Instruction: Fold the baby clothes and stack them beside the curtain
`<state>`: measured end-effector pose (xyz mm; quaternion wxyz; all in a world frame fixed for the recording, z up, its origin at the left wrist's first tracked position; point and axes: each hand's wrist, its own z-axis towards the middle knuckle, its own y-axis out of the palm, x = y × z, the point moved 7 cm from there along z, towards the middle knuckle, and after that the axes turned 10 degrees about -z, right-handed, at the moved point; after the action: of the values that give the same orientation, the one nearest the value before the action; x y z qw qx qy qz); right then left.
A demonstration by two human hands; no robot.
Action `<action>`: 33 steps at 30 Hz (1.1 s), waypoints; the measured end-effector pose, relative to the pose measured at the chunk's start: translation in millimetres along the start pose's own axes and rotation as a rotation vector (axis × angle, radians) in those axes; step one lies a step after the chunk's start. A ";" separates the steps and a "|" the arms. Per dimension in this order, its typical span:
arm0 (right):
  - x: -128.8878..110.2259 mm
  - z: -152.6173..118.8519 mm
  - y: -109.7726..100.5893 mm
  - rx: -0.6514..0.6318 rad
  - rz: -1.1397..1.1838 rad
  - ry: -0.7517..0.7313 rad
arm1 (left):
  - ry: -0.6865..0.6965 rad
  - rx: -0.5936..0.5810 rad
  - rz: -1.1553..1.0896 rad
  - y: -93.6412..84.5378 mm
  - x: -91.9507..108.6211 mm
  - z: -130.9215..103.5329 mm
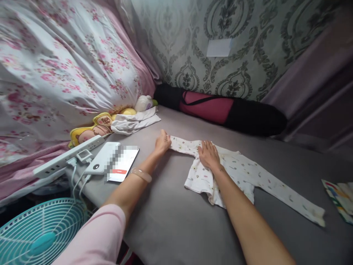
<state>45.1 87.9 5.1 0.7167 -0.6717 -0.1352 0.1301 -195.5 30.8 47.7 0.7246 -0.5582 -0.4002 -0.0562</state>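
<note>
A small white long-sleeved shirt (pixel 234 171) with a scattered print lies spread on the grey surface (pixel 171 217). My left hand (pixel 163 141) is closed on the cuff of its left sleeve, which is stretched out sideways. Resting flat on the shirt near that sleeve's shoulder is my right hand (pixel 209 154), fingers extended and slightly apart. The other sleeve reaches out toward the lower right. The shirt's lower hem is wavy and a little bunched below my right hand.
Left of my left arm lie a phone (pixel 124 165), a white power bank (pixel 106 158) and a power strip (pixel 68 156). Folded white cloth (pixel 135 121) sits behind, beside plush toys. A black-and-red long bag (pixel 209 106) lines the wall. A teal fan (pixel 44 235) stands lower left.
</note>
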 end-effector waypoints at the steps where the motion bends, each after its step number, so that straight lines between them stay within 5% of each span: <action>1: 0.0 0.3 0.3 0.003 -0.007 -0.001 | 0.011 0.010 0.019 0.0 0.6 0.0; 9: -1.2 1.9 2.3 0.008 -0.037 0.001 | 0.181 -0.077 0.275 7.1 -9.8 9.2; 18: -2.9 1.3 0.3 0.004 -0.066 0.009 | 0.051 -0.014 0.347 17.0 -13.2 17.5; 24: -5.0 0.8 -1.7 0.009 -0.073 0.008 | 0.196 0.051 0.447 9.6 25.1 10.2; 29: -3.0 -0.4 -1.4 0.035 -0.102 -0.008 | 0.645 -0.165 0.258 69.1 102.3 -35.2; 33: -1.8 -3.0 3.9 -0.039 -0.180 -0.059 | 0.604 -0.306 0.078 116.2 119.3 -56.3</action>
<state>44.5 84.7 1.0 0.7081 -0.6665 -0.2185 0.0819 -24.7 69.3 32.4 0.7198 -0.6335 -0.1328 -0.2509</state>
